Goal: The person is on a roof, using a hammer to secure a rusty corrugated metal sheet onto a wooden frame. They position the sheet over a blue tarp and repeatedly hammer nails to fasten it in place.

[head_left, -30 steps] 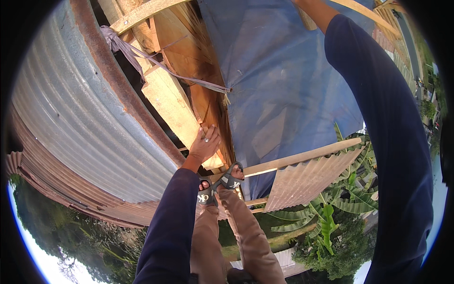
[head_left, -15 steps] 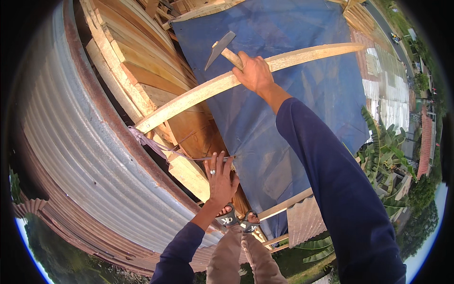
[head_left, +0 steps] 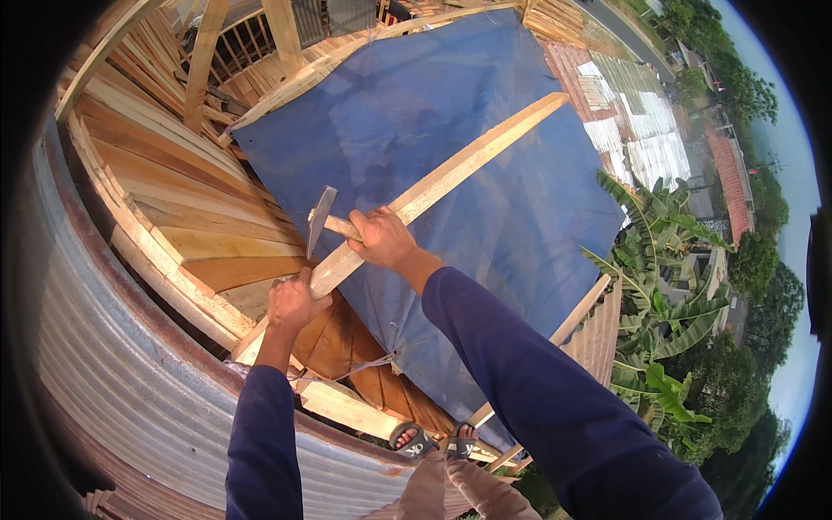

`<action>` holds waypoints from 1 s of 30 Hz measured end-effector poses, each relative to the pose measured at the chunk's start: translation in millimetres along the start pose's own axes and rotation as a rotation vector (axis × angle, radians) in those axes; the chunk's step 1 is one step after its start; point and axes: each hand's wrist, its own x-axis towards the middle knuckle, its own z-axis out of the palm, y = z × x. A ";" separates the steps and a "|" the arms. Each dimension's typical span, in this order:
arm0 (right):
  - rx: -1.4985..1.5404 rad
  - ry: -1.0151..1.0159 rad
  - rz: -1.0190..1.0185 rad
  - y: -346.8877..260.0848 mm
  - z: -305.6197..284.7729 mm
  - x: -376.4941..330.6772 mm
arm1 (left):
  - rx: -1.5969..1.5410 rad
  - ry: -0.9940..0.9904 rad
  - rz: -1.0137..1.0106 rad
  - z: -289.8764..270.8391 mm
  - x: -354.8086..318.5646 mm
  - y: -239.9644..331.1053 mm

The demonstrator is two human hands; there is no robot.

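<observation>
A long pale wooden beam [head_left: 472, 163] slants across a blue tarp from the lower left to the upper right. My left hand [head_left: 293, 303] is closed around the beam near its lower end. Higher up, my right hand [head_left: 382, 237] grips the short wooden handle of a hammer [head_left: 321, 218] and lies against the beam. The hammer's dark metal head sticks out to the left, above my left hand. Below the hands, a thin pale purple strip [head_left: 362, 365] runs to a gathered point of the tarp.
Rusty-edged corrugated metal sheet [head_left: 139, 381] curves along the left, beside a slope of wooden boards [head_left: 186, 212]. The blue tarp [head_left: 416, 95] covers the middle. My sandalled feet [head_left: 418, 444] stand near the lower edge of the boards. Banana plants [head_left: 663, 325] grow at the right.
My left hand has left the purple strip and taken hold of the beam. My right hand, with the hammer, has come lower and nearer to it. The view has shifted.
</observation>
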 end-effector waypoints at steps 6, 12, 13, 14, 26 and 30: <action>-0.035 -0.010 -0.004 -2.0 0.7 1.5 | 0.097 0.018 -0.021 6.7 1.9 -2.0; -0.019 -0.078 0.034 -4.7 -7.4 1.8 | 0.109 0.073 0.013 9.7 0.0 -1.1; -0.025 -0.064 0.032 -3.1 -7.4 1.4 | 0.107 0.076 0.017 10.3 1.3 0.4; -0.018 -0.057 0.034 -1.4 -7.0 1.0 | 0.103 0.079 0.024 11.3 3.0 2.5; -0.003 -0.094 0.021 -4.5 -7.5 1.6 | 0.148 0.155 0.007 24.8 4.9 -7.2; 0.128 -0.044 -0.008 -0.3 -10.8 -5.5 | 0.158 0.233 0.059 30.9 5.3 -8.4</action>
